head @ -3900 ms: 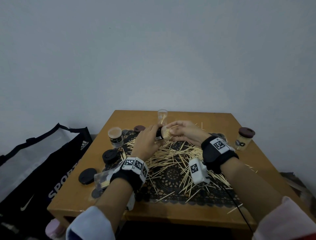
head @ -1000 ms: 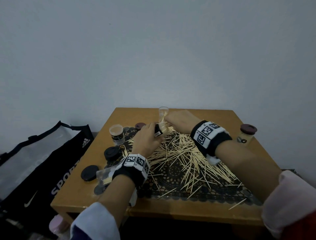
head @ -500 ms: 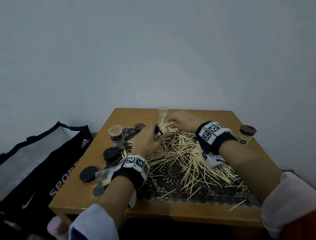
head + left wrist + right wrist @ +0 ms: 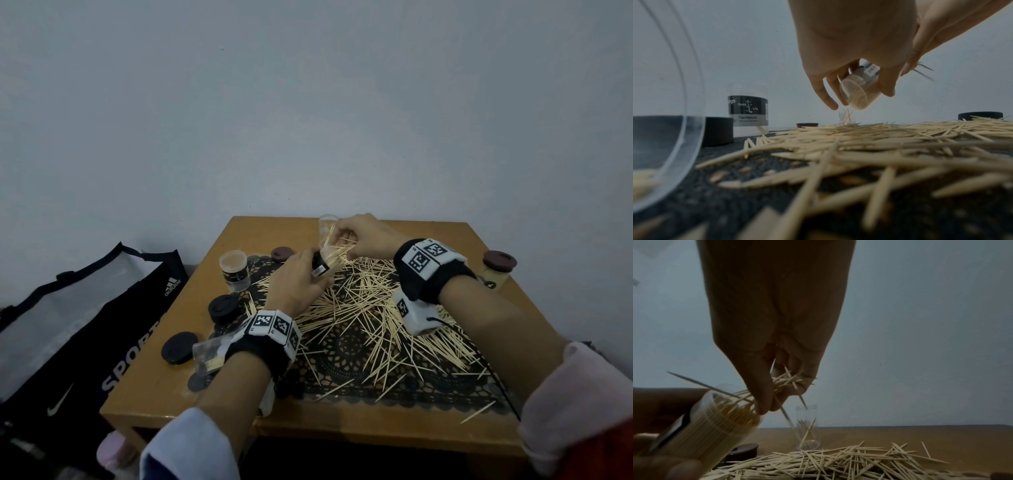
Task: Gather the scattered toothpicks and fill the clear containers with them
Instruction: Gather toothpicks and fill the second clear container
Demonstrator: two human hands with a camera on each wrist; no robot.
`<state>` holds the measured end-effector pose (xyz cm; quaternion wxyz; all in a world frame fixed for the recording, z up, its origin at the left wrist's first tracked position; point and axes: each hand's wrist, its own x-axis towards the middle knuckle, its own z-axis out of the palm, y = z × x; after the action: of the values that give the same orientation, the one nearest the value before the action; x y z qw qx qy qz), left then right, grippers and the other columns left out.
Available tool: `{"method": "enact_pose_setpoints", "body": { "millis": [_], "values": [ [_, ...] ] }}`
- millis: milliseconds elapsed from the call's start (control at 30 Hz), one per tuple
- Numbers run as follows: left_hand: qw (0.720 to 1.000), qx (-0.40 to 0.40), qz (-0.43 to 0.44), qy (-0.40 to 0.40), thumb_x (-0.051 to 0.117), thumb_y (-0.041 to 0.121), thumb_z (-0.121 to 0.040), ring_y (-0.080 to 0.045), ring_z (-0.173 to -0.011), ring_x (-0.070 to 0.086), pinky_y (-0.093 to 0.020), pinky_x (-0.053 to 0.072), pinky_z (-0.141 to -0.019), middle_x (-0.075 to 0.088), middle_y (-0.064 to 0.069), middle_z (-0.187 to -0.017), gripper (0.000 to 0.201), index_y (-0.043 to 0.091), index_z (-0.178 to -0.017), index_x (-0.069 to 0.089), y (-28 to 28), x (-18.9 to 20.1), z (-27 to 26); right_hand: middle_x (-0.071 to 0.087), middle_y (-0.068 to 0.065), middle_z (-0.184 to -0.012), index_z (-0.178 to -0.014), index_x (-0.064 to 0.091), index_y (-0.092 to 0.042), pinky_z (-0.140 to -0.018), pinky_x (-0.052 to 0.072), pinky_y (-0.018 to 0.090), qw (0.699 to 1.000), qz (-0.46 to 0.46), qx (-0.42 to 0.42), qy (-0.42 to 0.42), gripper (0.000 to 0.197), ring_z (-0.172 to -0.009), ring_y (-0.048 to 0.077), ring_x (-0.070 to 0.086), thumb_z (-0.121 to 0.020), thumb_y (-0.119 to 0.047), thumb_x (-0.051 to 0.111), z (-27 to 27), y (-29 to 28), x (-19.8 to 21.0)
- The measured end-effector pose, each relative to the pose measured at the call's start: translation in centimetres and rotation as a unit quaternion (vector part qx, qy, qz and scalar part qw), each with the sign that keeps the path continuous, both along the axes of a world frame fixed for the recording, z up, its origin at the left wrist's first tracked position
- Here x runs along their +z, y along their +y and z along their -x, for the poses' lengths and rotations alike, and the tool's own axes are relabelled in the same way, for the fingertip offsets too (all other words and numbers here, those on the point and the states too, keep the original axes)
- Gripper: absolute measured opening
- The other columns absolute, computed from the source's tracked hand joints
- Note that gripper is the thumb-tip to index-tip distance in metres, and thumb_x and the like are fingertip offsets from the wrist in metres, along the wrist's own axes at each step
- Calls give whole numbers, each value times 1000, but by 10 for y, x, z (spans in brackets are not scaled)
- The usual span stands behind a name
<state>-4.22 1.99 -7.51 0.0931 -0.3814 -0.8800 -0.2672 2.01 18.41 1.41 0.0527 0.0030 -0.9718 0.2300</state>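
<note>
My left hand grips a clear container and holds it tilted above the mat. The container is packed almost full of toothpicks. My right hand pinches a bunch of toothpicks at its open mouth, some sticking out at angles. In the left wrist view the fingers wrap the container's base. Many loose toothpicks lie scattered on the black lace mat. Behind the hands a second clear container stands upright with a few toothpicks in it.
An open labelled container stands at the left, near two black lids and a brown lid. A brown-lidded container stands at the right. Another clear container lies by my left wrist. A black bag sits beside the wooden table.
My right hand has shifted slightly at the mouth of the tilted container, and the toothpicks it pinches now show more. The left hand keeps its hold on the container.
</note>
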Motion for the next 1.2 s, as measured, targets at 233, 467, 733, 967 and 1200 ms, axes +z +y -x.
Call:
{"method": "enact_pose_setpoints", "body": {
  "millis": [233, 467, 733, 967, 1200],
  "values": [
    [1000, -14, -13, -16, 66, 49, -86, -12, -97, 56, -27, 38, -72, 61, 6, -114, 51, 22, -126, 49, 0, 0, -1, 67, 7, -92, -91, 73, -3, -59, 46, 9, 999, 29, 17, 28, 19, -69, 0, 54, -76, 8, 69, 0, -5, 1],
    [999, -19, -22, -28, 69, 48, -84, -13, -97, 59, -35, 50, -79, 62, 6, -113, 52, 22, -125, 50, 0, 0, 0, 60, -9, -83, -97, 69, -11, -60, 42, 8, 998, 54, -17, -7, 37, -72, -2, 54, -70, 14, 71, 1, 2, -2],
    [999, -22, -23, -19, 66, 51, -85, -12, -95, 58, -32, 48, -75, 62, 6, -112, 52, 23, -126, 50, 0, 0, -1, 71, 6, -83, -80, 73, -16, -58, 54, 23, 993, 114, -26, 19, 27, -68, 17, 65, -73, 10, 72, 2, 6, -5],
    [999, -23, -21, -19, 66, 52, -85, -12, -93, 58, -31, 46, -74, 62, 6, -112, 52, 22, -125, 50, 0, 0, 0, 70, 7, -101, -86, 72, -21, -72, 55, 30, 995, 100, -28, -13, 46, -88, 22, 65, -73, 21, 60, 2, 8, -6],
    [999, -41, -22, -21, 65, 52, -86, -11, -92, 57, -28, 43, -73, 62, 4, -114, 56, 20, -128, 49, 0, 1, -2, 73, 9, -86, -84, 73, -7, -67, 55, 23, 989, 140, -28, 40, 36, -76, 14, 68, -71, 23, 59, 3, 2, -6]
  ]
}}
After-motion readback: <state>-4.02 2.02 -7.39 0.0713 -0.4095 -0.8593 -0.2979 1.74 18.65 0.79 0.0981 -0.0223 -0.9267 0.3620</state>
